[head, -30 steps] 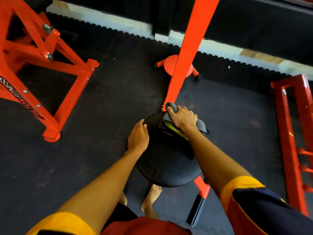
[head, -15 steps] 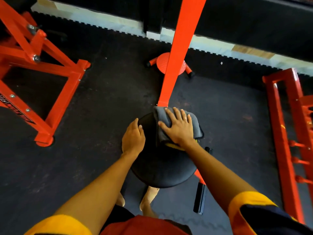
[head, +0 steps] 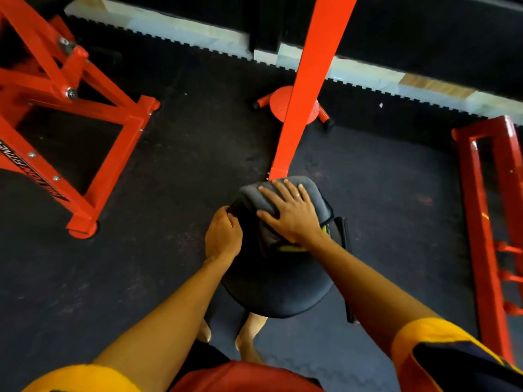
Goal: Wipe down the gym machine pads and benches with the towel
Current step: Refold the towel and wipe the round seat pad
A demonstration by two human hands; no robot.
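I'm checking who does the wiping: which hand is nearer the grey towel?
Right. The right hand lies flat on the towel, pressing it onto the round pad; the left hand grips the pad's left edge, beside the towel.

Seat pad point(head: 277, 290) = ref pt. Towel point(head: 252, 196) lies on pad's far half, w/ R hand point(head: 294, 216) flat on top of it. L hand point(head: 223, 236) sits on pad's left rim, fingers curled over the edge. Post point(head: 308, 86) rises just behind pad; disc point(head: 278, 108) on floor further behind. Frame point(head: 93, 154) well left of pad, rack point(head: 486, 222) well right. Feet point(head: 250, 329) under pad's near edge.
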